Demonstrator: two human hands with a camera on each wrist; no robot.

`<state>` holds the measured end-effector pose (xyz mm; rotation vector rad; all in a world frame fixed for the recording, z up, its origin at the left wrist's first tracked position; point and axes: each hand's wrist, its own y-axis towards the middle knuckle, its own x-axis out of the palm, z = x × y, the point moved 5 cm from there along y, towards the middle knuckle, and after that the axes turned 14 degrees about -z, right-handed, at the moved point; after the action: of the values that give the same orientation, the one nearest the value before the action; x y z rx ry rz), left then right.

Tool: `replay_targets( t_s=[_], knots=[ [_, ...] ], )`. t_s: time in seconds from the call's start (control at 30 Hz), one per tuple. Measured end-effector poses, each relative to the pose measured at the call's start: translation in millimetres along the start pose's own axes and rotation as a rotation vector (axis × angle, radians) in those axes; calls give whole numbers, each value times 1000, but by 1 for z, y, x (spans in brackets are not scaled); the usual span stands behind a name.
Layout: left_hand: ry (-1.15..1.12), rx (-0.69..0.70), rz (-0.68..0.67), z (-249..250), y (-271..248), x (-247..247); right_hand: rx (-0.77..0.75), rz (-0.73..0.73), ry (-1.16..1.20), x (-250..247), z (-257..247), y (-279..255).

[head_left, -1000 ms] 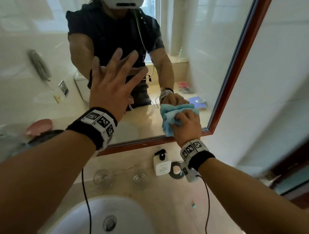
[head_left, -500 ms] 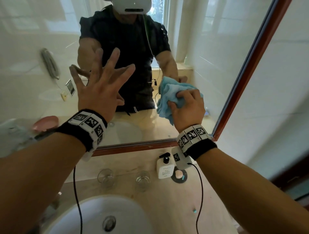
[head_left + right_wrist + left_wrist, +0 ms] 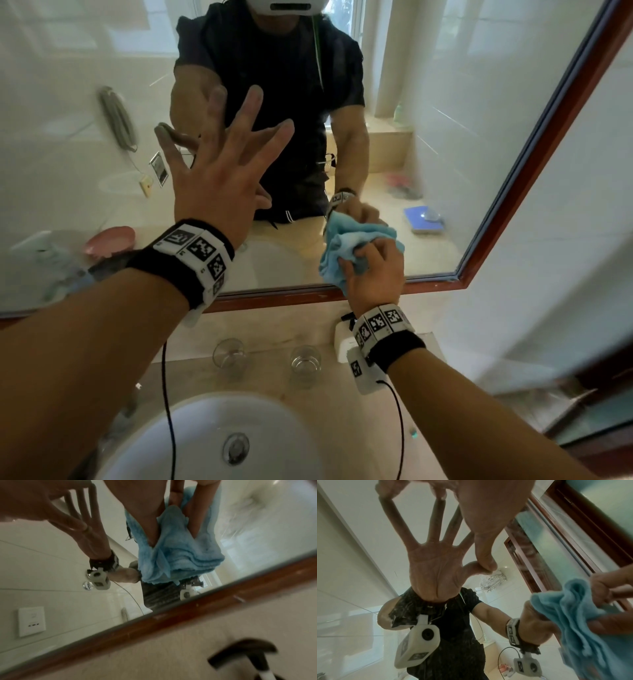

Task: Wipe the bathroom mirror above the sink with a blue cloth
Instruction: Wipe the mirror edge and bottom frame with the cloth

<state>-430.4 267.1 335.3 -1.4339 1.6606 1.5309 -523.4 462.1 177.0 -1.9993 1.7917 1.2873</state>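
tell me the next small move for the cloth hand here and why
Probably sweep the blue cloth sideways along the glass. The right hand grips it bunched against the mirror just above the bottom frame, near the right corner, so there is little glass left below it. The left hand is spread flat on the glass, bracing.

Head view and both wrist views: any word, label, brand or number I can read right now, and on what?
No text can be read.
Soap bottle: its front is hidden behind the right wrist.
Left wristband and right wristband: black-and-white square code markers only; tiny characters beside them are too small.
Wall plate, reflected in the mirror: a faint mark, too blurred.
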Motion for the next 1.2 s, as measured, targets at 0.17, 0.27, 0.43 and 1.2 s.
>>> replay_targets(
  t_s=[0.17, 0.27, 0.43, 1.2],
  knots=[
    [1, -6, -6, 1, 0, 2, -35, 2, -65, 22, 10, -13],
    [3, -6, -5, 2, -2, 2, -71, 20, -81, 29, 14, -17],
    [4, -5, -8, 4, -2, 3, -62, 44, -48, 31, 17, -20],
    [3, 25, -24, 2, -5, 4, 121, 218, 349, -73, 1, 29]
  ],
)
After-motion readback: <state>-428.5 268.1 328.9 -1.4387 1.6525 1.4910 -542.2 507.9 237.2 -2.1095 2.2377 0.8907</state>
